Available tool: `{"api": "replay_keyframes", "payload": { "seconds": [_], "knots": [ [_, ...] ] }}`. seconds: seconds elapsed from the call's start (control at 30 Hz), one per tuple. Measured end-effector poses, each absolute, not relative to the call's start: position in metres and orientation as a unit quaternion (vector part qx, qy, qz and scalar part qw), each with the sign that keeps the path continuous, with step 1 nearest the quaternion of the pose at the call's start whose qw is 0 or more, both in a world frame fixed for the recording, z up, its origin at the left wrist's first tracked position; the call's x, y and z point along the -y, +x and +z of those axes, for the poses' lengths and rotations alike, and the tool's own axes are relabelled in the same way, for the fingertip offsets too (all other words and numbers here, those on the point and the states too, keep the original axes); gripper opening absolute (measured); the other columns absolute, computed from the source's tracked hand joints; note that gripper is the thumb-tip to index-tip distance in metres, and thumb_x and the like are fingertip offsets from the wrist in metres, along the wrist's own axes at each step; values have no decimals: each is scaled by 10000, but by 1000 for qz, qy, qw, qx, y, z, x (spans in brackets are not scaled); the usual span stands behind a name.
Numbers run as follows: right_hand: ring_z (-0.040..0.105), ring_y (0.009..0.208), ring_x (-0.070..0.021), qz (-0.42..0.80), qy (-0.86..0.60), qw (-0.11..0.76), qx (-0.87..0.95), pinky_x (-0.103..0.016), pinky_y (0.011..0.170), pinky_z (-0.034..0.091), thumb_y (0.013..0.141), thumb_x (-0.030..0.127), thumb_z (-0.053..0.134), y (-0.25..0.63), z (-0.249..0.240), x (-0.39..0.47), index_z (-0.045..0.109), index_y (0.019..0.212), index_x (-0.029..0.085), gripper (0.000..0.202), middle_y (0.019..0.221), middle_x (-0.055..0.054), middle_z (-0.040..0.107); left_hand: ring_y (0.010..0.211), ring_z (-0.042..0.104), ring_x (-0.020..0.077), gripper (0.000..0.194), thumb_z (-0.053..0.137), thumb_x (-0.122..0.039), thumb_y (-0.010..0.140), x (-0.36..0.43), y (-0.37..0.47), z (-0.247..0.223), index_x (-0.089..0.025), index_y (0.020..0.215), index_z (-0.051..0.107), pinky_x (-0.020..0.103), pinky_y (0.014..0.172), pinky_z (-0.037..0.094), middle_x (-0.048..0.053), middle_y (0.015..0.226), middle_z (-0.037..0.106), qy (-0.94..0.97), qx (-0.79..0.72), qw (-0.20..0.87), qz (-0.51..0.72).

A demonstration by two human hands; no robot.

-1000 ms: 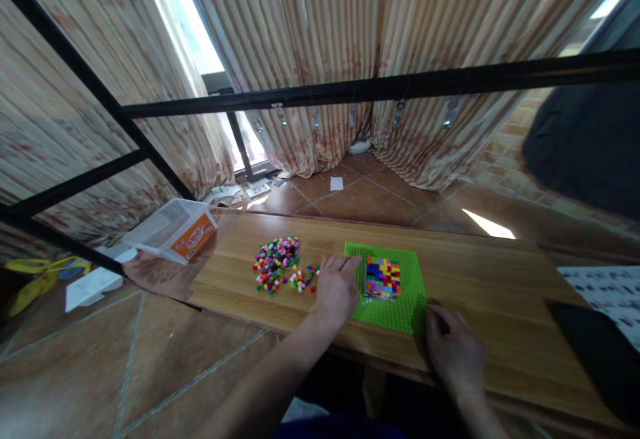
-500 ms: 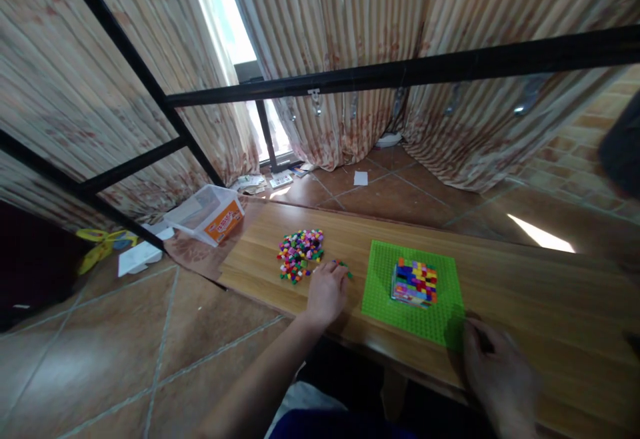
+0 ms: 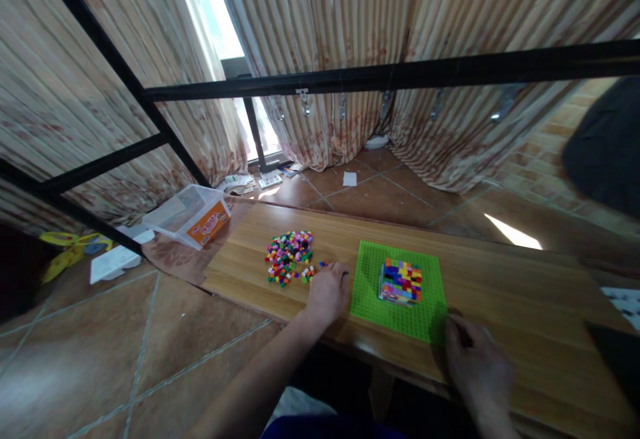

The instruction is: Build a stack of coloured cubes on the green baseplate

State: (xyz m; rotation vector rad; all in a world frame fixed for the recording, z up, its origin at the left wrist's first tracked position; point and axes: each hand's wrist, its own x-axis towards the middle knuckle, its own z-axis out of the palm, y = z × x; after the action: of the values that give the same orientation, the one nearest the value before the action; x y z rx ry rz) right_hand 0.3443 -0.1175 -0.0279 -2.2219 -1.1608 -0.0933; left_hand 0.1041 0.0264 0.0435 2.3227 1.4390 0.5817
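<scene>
My left hand (image 3: 327, 294) is low over the wooden table, with thumb and fingers pinched together. A small dark-green piece, apparently a toy brick (image 3: 345, 273), shows at its fingertips. Just left of this hand lies a loose pile of small coloured toy bricks (image 3: 290, 249), and a few strays (image 3: 324, 263) sit near the fingers. A green studded baseplate (image 3: 367, 292) lies flat to the right, bearing a multicoloured block built of bricks (image 3: 403, 280). My right hand (image 3: 477, 362) is curled closed at the baseplate's near right corner, gripping its edge.
The wooden table (image 3: 505, 285) runs across the view. Beyond its left end stands a clear plastic box (image 3: 185, 219) with an orange label. Black metal bars (image 3: 350, 80) cross before the curtains. A dark object (image 3: 610, 359) is at the right edge.
My left hand has shifted slightly right relative to the brick pile, uncovering several bricks near it. The green bricks by its fingertips have changed. My right hand stays at the baseplate's corner; the camera view turned right.
</scene>
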Motion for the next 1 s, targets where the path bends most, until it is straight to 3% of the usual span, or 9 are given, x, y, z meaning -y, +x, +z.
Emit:
{"api": "replay_keyframes", "payload": {
  "seconds": [0.27,0.57,0.8,1.0],
  "knots": [
    [629,791,-228,-32,-836,318,446,-318,643,429,897,490,414,342,-24,116,704,937,186,423,975,-103,714,782,648,131,204,521,-112,892,-27,140,66,-204,931,698,237,740,525,23,896,692,800,-415,284,327],
    [640,784,-223,-30,-833,335,439,-312,660,441,899,507,423,341,-26,116,715,934,176,443,960,-104,718,895,669,185,166,545,-147,893,-33,163,71,-194,1049,576,300,817,528,40,965,693,849,-425,219,224],
    [640,793,-217,-30,-830,343,440,-306,661,440,897,501,415,340,-25,114,710,939,178,440,967,-99,721,782,650,170,55,538,-200,908,-36,161,73,-204,945,578,270,727,497,17,876,680,869,-420,185,187],
    [637,767,-220,-34,-834,337,436,-307,644,432,897,509,405,339,-24,114,711,930,178,452,947,-98,720,769,634,164,102,518,-184,913,-37,162,76,-207,877,610,256,704,480,16,870,677,874,-410,181,188]
  ]
}}
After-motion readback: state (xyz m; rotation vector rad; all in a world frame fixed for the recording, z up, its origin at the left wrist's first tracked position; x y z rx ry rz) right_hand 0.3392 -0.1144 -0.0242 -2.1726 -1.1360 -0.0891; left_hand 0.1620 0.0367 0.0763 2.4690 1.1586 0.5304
